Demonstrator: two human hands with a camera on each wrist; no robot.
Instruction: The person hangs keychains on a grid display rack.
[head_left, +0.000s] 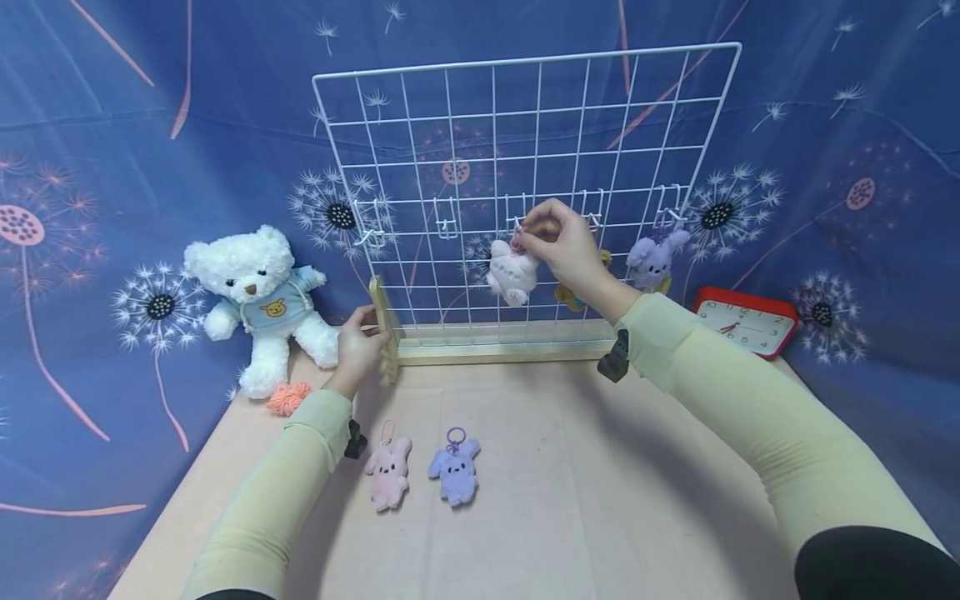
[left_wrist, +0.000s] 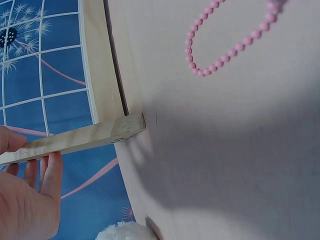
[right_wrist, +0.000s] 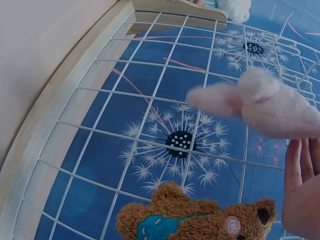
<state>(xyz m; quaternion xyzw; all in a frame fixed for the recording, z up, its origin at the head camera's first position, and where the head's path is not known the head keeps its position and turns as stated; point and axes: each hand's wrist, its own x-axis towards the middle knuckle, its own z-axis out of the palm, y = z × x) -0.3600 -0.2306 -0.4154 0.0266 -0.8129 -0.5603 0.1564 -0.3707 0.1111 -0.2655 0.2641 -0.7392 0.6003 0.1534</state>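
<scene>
My right hand [head_left: 561, 250] pinches the top loop of a pale pink-white plush keychain [head_left: 513, 273] close to a hook in the middle of the white wire grid [head_left: 492, 158]. Whether the loop is on the hook cannot be made out. In the right wrist view the pale plush [right_wrist: 260, 102] hangs beside the fingers. My left hand [head_left: 360, 346] grips the wooden side foot [head_left: 385, 329] of the grid, thumb on one side and fingers on the other in the left wrist view. A brown bear keychain [right_wrist: 195, 220] and a purple plush keychain [head_left: 651, 262] hang to the right.
On the table lie a pink plush keychain [head_left: 388, 473] and a purple one [head_left: 455, 473] with a ring. A white teddy bear [head_left: 262, 308] sits at left beside orange yarn [head_left: 288, 399]. A red clock [head_left: 746, 322] stands right. Hooks [head_left: 447, 225] without keychains are on the grid's left.
</scene>
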